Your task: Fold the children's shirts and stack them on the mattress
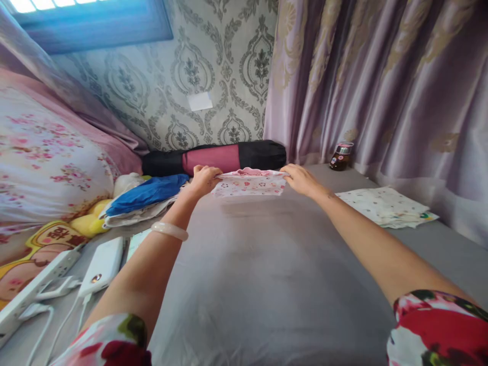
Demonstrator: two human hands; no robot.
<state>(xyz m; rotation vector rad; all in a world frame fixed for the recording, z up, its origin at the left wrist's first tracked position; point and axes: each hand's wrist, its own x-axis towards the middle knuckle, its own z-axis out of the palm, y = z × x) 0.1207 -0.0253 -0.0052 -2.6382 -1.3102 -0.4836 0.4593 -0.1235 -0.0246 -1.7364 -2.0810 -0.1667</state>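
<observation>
A small white cloth garment (249,187) with pink and red prints and a pink edge is stretched between my two hands, above the far part of the grey sheet (267,269). My left hand (206,179) pinches its left top corner, with a pale bangle (170,231) on that forearm. Its right top corner is gripped in my right hand (302,180). Whether its lower edge touches the sheet, I cannot tell. To the right of my right hand lies a folded stack of white printed cloth (383,204).
Behind the garment lies a black and pink roll (213,156) against the wall. A brown jar (341,155) stands by the curtain (366,91). At left are blue folded cloth (148,194), a white power bank (102,264), a power strip (38,287) with cables, and a floral pillow (49,157).
</observation>
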